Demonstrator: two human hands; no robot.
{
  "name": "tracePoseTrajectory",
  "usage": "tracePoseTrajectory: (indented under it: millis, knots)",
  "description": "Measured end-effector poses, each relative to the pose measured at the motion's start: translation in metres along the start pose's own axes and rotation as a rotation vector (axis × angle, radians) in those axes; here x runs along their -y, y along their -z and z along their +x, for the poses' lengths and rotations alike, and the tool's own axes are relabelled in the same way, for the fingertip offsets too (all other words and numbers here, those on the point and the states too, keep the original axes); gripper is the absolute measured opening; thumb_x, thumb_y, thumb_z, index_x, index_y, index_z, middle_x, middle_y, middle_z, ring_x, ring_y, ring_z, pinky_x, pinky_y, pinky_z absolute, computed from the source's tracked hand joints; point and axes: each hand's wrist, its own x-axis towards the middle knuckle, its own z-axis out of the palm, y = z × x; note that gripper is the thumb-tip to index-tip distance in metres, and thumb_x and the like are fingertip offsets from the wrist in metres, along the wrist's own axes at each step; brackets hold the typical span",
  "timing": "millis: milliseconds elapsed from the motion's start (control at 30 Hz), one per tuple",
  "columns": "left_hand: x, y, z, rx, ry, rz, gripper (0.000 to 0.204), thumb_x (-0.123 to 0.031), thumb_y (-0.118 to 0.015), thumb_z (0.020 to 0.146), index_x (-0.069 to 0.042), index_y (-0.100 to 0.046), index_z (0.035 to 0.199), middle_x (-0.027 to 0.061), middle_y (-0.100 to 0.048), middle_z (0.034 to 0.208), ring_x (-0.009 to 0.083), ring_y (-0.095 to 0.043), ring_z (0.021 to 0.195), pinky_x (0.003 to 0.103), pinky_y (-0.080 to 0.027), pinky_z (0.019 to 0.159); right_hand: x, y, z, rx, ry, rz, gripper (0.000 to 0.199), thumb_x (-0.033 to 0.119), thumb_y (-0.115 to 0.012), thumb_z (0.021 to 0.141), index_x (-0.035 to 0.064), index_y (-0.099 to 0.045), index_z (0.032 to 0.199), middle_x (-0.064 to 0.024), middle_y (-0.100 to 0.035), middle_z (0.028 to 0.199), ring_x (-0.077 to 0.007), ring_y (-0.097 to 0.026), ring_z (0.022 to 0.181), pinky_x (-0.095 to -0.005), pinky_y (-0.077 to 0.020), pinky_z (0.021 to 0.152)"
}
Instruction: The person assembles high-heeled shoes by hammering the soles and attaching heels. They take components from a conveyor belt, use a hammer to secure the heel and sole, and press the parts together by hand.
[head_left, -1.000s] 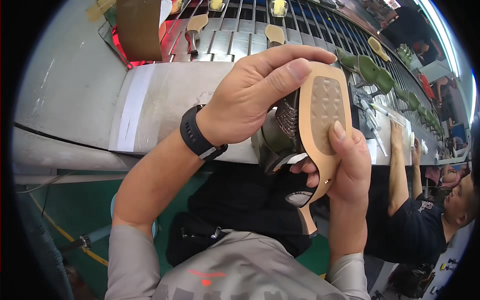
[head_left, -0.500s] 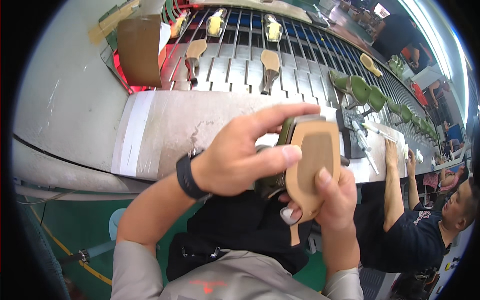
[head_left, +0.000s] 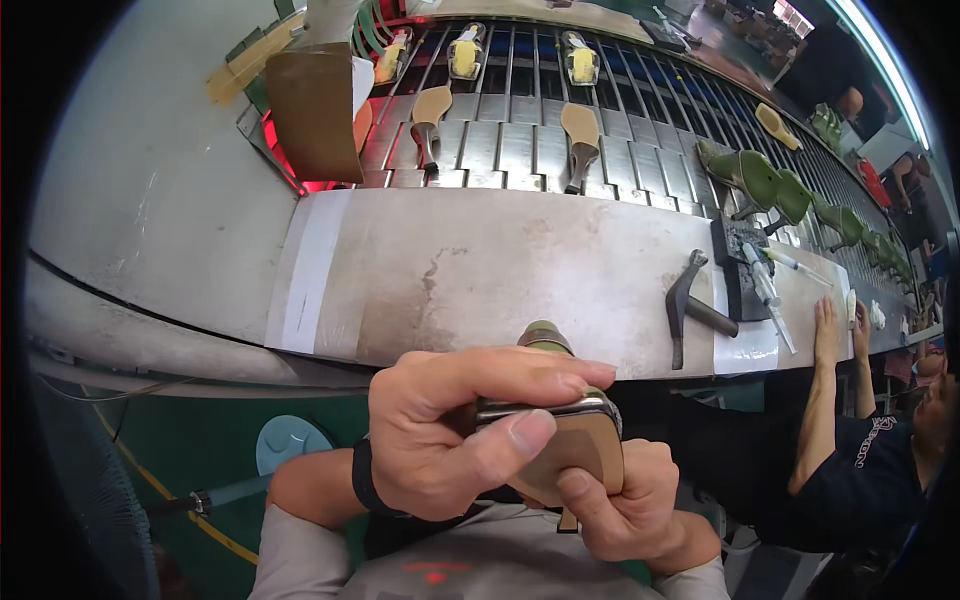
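A green heeled shoe with a tan sole (head_left: 575, 455) is held low over my lap, close to my body and tilted so that its toe end faces up. My left hand (head_left: 440, 430) is closed on the toe end, its thumb and index finger along the dark, shiny edge of the sole. From the other side my right hand (head_left: 630, 500) grips the shoe, thumb pressed on the tan sole. Part of the green upper (head_left: 545, 335) shows beyond my left fingers. My hands hide most of the upper, and only the tip of the heel shows below.
On the bench (head_left: 480, 270) lie a hammer (head_left: 679, 310), a dark block (head_left: 740, 270) and syringes (head_left: 765, 280). Behind, a slatted conveyor carries tan soles with heels (head_left: 580, 130) and green shoes (head_left: 755, 178). Brown cardboard (head_left: 315, 120) stands left. A co-worker's arms (head_left: 825, 370) reach in at right.
Both hands have brought the shoe down and toward my body, tipping its sole away from full view. The hammer on the bench has come into sight. The view has shifted slightly.
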Motion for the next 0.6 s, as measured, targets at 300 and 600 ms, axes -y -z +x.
tracePoseTrajectory:
  millis: [300,600]
  knots:
    - [-0.029,0.006,0.0,-0.104,0.125,0.235,0.022,-0.008,-0.072,0.099,-0.003,-0.051,0.104,0.0247,-0.074,0.105,0.032,-0.077,0.105,0.046,-0.06,0.101,-0.004,-0.017,0.018,0.105,0.129,-0.129,0.016,0.016,-0.079,0.096,0.0007,-0.076,0.091,-0.0117,-0.063,0.063,-0.0277,-0.064,0.051,-0.0349,-0.0501,0.049]
    - [-0.039,0.035,-0.005,-0.045,0.194,0.606,0.035,-0.006,-0.079,0.088,0.004,-0.063,0.117,0.0211,-0.077,0.111,0.0261,-0.077,0.103,0.038,-0.062,0.094,0.002,-0.019,0.038,0.116,0.11,-0.155,0.024,0.014,-0.075,0.098,0.0036,-0.064,0.08,-0.0109,-0.056,0.058,-0.0302,-0.059,0.047,-0.04,-0.0462,0.044]
